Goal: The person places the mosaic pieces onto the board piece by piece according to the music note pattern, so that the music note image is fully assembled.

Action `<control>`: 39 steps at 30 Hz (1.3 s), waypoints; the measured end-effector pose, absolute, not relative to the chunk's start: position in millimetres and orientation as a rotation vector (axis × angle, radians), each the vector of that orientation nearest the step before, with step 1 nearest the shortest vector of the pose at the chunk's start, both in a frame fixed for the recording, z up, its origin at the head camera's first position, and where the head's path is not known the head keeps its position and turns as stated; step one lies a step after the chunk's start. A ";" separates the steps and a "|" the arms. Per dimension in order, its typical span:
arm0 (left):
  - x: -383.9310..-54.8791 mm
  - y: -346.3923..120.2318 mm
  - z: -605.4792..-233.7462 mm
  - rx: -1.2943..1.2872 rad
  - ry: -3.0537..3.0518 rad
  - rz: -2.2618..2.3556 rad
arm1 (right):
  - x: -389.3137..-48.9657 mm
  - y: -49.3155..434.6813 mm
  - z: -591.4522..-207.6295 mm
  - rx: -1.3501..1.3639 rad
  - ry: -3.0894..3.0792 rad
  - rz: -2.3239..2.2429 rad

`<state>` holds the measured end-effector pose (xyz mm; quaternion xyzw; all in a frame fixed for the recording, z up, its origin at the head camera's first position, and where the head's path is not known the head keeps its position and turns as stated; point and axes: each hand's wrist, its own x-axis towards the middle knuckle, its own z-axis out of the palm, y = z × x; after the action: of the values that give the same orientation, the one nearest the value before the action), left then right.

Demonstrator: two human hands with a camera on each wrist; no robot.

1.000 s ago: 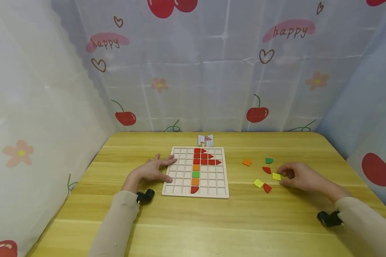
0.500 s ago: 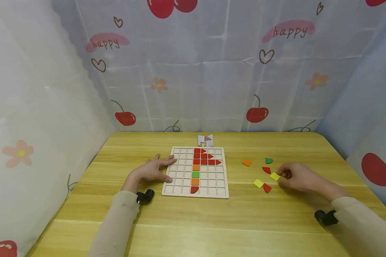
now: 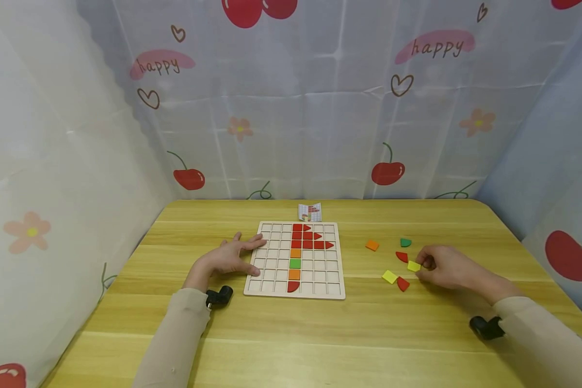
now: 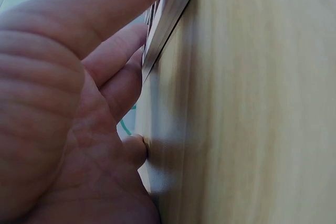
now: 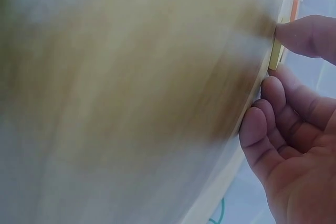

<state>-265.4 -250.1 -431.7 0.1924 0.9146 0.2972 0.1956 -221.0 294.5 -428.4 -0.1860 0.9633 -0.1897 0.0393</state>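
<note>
My right hand (image 3: 448, 267) pinches a yellow square tile (image 3: 414, 266) between thumb and forefinger at the table surface. In the right wrist view the yellow tile (image 5: 275, 55) shows edge-on between thumb and forefinger, the other fingers curled below. At the left edge of a wooden grid board (image 3: 320, 288), my left hand (image 3: 230, 257) rests with fingers spread, its thumb and fingertips on the rim. Red tiles (image 3: 307, 244) fill the board's upper rows, and below them stand an orange, a green (image 3: 295, 263) and another orange square, then a red quarter-round tile (image 3: 293, 286).
Loose tiles lie right of the board: orange (image 3: 372, 246), green rounded (image 3: 406, 243), red quarter-round (image 3: 402, 257), yellow (image 3: 389, 277) and another red quarter-round (image 3: 403, 284). A small pattern card (image 3: 310, 212) stands behind the board. A printed curtain (image 3: 339, 118) borders the table (image 3: 281, 339).
My right hand has shifted slightly left, and the yellow tile at its fingertips has moved left and turned a little. My left hand and the board stay put.
</note>
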 end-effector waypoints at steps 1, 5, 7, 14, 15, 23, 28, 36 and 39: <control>-265.5 -250.1 -431.4 0.537 2.563 0.829 | -221.1 294.5 -428.4 -0.574 2.955 -0.577; -266.0 -249.8 -430.2 0.547 2.567 0.820 | -220.9 293.9 -427.1 -0.585 2.956 -0.573; -266.1 -249.8 -430.1 0.547 2.565 0.822 | -221.2 293.6 -426.6 -0.588 2.955 -0.571; -265.3 -249.8 -430.2 0.548 2.552 0.848 | -222.9 288.0 -421.8 -0.588 2.963 -0.600; -265.0 -249.8 -430.1 0.546 2.548 0.854 | -223.3 286.4 -420.5 -0.592 2.965 -0.618; -265.4 -250.8 -430.8 0.544 2.549 0.859 | -227.2 262.9 -405.2 -0.692 2.999 -0.685; -266.8 -251.0 -431.1 0.557 2.554 0.851 | -229.4 237.3 -397.0 -0.770 2.982 -0.718; -267.1 -251.1 -432.5 0.555 2.561 0.833 | -236.1 191.8 -398.5 -0.847 2.928 -0.764; -266.6 -251.0 -433.2 0.561 2.566 0.825 | -237.6 173.8 -398.0 -0.891 2.904 -0.780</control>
<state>-266.6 -251.0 -433.2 0.1998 0.9145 0.2941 0.1929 -237.6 173.8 -398.0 -0.2841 0.9260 -0.2486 0.0028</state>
